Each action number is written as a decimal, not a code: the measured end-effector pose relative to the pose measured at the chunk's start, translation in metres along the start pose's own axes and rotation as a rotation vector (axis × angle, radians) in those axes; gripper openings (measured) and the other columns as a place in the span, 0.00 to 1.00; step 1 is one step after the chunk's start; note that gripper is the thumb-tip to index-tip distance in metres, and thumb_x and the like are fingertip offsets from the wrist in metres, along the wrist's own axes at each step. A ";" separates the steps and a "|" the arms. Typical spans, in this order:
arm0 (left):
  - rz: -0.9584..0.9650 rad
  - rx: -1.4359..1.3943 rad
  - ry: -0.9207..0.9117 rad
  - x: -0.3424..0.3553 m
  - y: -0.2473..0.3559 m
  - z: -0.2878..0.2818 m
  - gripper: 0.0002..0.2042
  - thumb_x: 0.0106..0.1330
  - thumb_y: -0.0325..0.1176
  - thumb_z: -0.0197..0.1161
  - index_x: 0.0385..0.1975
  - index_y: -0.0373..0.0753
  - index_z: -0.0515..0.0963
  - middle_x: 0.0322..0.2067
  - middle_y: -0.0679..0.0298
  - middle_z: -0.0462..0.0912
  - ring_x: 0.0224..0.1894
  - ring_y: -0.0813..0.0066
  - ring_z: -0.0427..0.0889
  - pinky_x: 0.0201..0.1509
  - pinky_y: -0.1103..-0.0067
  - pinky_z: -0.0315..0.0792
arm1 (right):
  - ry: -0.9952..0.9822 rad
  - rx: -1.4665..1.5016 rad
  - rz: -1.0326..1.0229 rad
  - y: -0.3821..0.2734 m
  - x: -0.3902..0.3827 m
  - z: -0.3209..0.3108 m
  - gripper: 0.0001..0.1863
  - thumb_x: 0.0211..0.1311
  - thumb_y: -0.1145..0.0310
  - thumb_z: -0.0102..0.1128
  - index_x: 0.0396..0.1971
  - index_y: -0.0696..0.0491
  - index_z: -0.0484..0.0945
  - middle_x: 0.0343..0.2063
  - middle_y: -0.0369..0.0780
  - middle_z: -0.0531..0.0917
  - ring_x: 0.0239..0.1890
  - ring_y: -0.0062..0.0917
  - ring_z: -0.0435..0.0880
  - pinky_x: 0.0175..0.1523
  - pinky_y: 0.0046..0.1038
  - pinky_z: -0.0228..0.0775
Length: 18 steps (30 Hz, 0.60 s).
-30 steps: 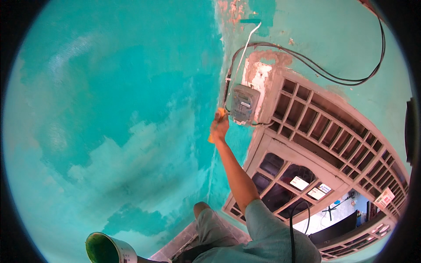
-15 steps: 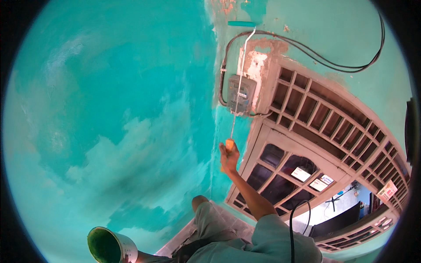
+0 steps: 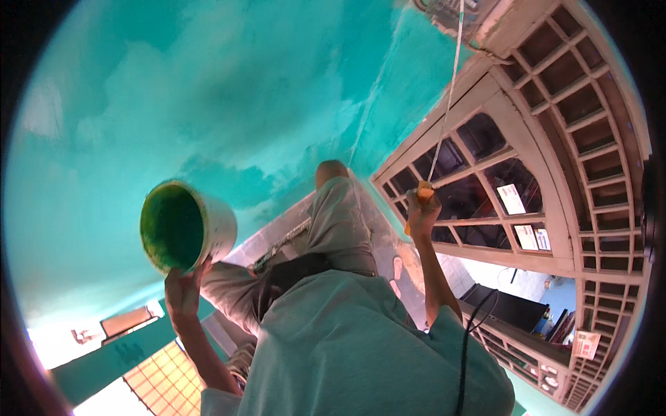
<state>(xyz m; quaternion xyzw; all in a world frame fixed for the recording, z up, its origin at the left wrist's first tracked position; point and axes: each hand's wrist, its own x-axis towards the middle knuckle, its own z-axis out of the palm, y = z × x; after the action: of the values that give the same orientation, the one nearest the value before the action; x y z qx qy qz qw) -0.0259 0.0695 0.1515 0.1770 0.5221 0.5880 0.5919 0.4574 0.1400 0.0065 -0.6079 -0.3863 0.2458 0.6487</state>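
The person's grey-green shirt [image 3: 354, 347] is filling the lower middle of the view, and a black cable [image 3: 466, 347] is running down over its right side. Both forearms are coming up from the shirt.

The left hand [image 3: 184, 291] is closing around the bottom edge of a white paint bucket [image 3: 220, 223] and is holding it up, tilted, so the open mouth is facing the camera. The inside of the bucket is coated with green paint. The bucket is sitting at the left of the bent knee [image 3: 331, 172], a little apart from it.

The right hand [image 3: 421, 211] is closing in a fist around the orange grip at the lower end of a thin pale pole [image 3: 444, 97]. The pole is going up from the fist and is leaving the view at the top edge, so its far end is not showing.

Behind the legs, a grey ledge [image 3: 277, 239] is running along the foot of the wall. Farther away, the turquoise wall [image 3: 173, 90] is covering the left and middle, with darker and lighter patches of paint. At the right, a wooden window frame [image 3: 527, 139] with many small panes is standing just behind the pole.
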 end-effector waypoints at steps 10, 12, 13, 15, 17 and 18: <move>-0.386 -0.270 -0.204 0.039 -0.060 0.057 0.22 0.66 0.24 0.40 0.58 0.23 0.49 0.58 0.32 0.54 0.56 0.31 0.61 0.61 0.51 0.63 | -0.276 -0.434 -0.173 -0.019 -0.008 -0.085 0.09 0.49 0.79 0.61 0.30 0.59 0.71 0.22 0.36 0.76 0.26 0.18 0.74 0.29 0.22 0.67; -0.530 -0.525 -0.188 0.047 -0.066 0.075 0.22 0.66 0.23 0.38 0.59 0.23 0.47 0.57 0.31 0.54 0.57 0.30 0.60 0.60 0.48 0.63 | -0.291 -0.347 -0.132 -0.019 -0.010 -0.096 0.08 0.49 0.78 0.61 0.29 0.59 0.70 0.21 0.37 0.75 0.25 0.18 0.73 0.28 0.22 0.66; -0.534 -0.491 -0.196 0.049 -0.068 0.081 0.22 0.64 0.22 0.38 0.58 0.21 0.48 0.56 0.31 0.56 0.56 0.30 0.61 0.60 0.48 0.63 | -0.299 -0.304 -0.112 -0.019 -0.011 -0.101 0.08 0.49 0.78 0.61 0.28 0.59 0.70 0.21 0.37 0.75 0.24 0.18 0.73 0.27 0.22 0.65; -0.540 -0.415 -0.219 0.057 -0.070 0.096 0.22 0.61 0.20 0.39 0.56 0.18 0.49 0.54 0.31 0.59 0.56 0.32 0.62 0.60 0.50 0.64 | -0.281 -0.270 -0.156 -0.006 -0.013 -0.106 0.08 0.49 0.78 0.61 0.27 0.59 0.70 0.20 0.38 0.75 0.23 0.18 0.73 0.26 0.22 0.65; -0.470 -0.360 -0.296 0.055 -0.070 0.107 0.22 0.61 0.21 0.39 0.55 0.18 0.50 0.54 0.30 0.59 0.56 0.32 0.62 0.60 0.50 0.64 | -0.264 -0.348 -0.176 -0.003 -0.016 -0.107 0.07 0.49 0.78 0.61 0.24 0.59 0.70 0.18 0.39 0.76 0.20 0.18 0.72 0.24 0.23 0.64; -0.432 -0.330 -0.333 0.054 -0.069 0.114 0.22 0.61 0.21 0.39 0.55 0.18 0.50 0.54 0.30 0.59 0.56 0.32 0.62 0.60 0.50 0.65 | -0.253 -0.351 -0.145 0.003 -0.013 -0.109 0.07 0.48 0.77 0.62 0.24 0.58 0.71 0.16 0.39 0.75 0.19 0.19 0.73 0.24 0.24 0.64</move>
<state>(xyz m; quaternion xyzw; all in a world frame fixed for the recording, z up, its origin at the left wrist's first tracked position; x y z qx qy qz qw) 0.0906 0.1466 0.1174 0.0576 0.3408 0.4886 0.8011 0.5368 0.0647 0.0052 -0.6465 -0.5442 0.2017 0.4952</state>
